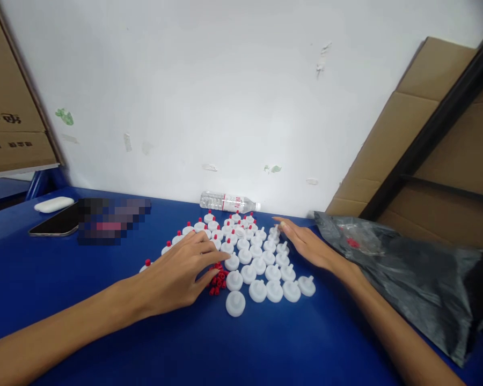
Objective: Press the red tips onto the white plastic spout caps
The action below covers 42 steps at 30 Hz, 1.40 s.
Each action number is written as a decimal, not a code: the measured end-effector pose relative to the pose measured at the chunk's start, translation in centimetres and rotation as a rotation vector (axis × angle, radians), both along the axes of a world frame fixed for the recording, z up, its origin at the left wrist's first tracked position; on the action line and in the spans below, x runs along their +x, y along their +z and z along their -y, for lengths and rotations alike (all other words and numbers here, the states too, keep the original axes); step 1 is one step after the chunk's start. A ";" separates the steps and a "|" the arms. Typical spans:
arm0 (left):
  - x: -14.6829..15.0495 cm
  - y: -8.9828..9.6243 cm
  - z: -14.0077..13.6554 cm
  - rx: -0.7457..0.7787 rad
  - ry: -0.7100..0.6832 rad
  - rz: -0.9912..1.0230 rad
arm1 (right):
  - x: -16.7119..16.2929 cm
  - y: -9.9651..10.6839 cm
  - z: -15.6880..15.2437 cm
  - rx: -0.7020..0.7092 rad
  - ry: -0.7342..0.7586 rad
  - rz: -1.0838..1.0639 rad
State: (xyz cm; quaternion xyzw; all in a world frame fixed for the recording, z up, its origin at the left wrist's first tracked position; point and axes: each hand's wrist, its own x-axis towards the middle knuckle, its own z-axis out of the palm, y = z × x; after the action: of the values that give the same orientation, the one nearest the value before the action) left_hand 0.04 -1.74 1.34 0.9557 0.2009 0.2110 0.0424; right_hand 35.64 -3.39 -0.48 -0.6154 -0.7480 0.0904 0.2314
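Several white round caps with narrow spouts (258,290) stand in loose rows on the blue table (177,348). Many at the far left side wear small red tips (179,234); those at the right are bare white. My left hand (185,262) is over the left part of the group, its index finger stretched to a white spouted cap (232,261). Its thumb, apart from the index, lies by a small pile of loose red tips (217,288). At the far right edge of the rows, my right hand (301,241) has its fingers extended beside the spouts; whether it touches them is unclear.
A clear plastic bottle (229,202) lies against the white wall. A phone (56,221) and a white oval case (53,204) are at the left. Dark plastic sheeting (418,284) with a small clear bag (360,239) covers the right side, near cardboard (386,139).
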 end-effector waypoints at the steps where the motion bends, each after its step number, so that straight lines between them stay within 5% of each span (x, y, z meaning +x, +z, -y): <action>1: 0.0 -0.1 0.0 0.003 0.006 -0.004 | 0.0 -0.2 -0.1 -0.002 0.002 -0.016; 8: -0.1 -0.4 0.0 0.002 -0.011 0.001 | -0.5 -0.4 -0.4 0.109 0.007 -0.064; 22: -0.9 1.4 -1.1 0.212 0.099 0.317 | -0.4 1.0 -0.1 0.736 -0.241 0.079; 29: -2.4 1.5 -4.1 0.383 0.164 0.558 | -0.3 0.4 -0.3 0.814 -0.244 0.106; 42: -5.6 1.4 -9.2 0.187 0.512 0.547 | 0.1 -0.5 -0.4 0.776 -0.274 0.070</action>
State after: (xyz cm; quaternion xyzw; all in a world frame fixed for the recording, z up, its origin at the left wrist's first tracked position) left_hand -5.52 7.43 2.70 0.7828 0.3942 0.4793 -0.0469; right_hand 35.75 -3.00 -1.02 -0.5790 -0.6454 -0.2509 0.4305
